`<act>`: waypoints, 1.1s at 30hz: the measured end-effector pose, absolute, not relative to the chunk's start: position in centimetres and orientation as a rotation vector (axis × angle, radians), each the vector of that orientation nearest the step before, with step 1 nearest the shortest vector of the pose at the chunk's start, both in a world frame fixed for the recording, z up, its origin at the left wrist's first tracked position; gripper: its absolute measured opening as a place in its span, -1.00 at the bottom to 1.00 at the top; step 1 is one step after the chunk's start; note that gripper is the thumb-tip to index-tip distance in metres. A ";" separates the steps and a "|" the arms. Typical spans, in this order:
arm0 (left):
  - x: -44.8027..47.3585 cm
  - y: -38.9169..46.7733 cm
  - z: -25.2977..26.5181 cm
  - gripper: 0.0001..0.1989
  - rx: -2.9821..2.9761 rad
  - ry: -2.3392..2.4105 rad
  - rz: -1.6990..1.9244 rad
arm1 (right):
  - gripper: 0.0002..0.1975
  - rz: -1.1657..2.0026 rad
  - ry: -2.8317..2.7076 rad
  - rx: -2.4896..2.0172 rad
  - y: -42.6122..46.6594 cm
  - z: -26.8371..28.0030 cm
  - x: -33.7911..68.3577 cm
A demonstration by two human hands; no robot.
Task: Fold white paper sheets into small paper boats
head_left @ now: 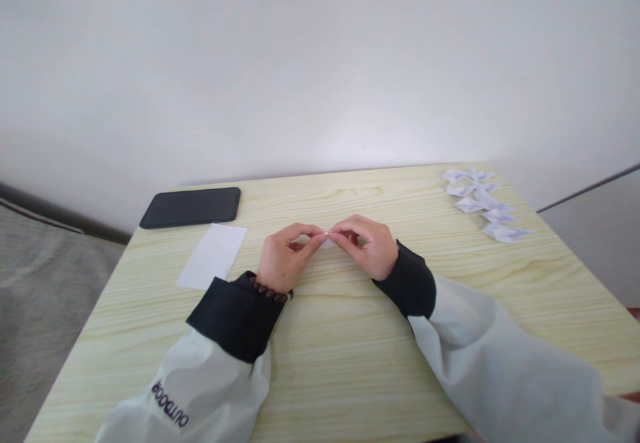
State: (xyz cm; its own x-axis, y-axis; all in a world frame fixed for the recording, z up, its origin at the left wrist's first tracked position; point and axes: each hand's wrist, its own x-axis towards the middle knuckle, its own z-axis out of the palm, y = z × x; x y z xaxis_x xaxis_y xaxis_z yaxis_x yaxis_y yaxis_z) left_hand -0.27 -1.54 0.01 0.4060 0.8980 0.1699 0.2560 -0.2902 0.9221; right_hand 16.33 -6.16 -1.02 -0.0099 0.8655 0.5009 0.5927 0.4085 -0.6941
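Between my two hands is a small folded piece of white paper [327, 244], mostly hidden by the fingers. My left hand [290, 251] pinches its left side between thumb and forefinger. From the other side my right hand [366, 244] pinches it the same way, and the fingertips of both hands nearly meet. The paper is held just over the wooden table [340, 363]. How it is folded cannot be made out.
A stack or sheet of white paper [213, 256] lies left of my hands. Behind it rests a black phone [191, 207]. Several folded white paper figures [505, 232] line the table's far right. A pale wall [320, 63] borders the back edge.
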 end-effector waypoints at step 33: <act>-0.4 -1.2 0.2 -0.68 1.621 0.901 0.747 | -0.83 0.667 -1.611 -1.284 -6.0 -1.4 16.4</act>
State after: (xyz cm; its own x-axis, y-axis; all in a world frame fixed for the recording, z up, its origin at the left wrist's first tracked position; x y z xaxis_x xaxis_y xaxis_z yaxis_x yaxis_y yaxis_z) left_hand -0.41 -1.24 0.24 0.5148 0.8571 0.0192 0.1771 -0.1282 0.9758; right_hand 16.37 -5.98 -1.41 -0.0111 0.9434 0.3314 0.4334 0.3032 -0.8487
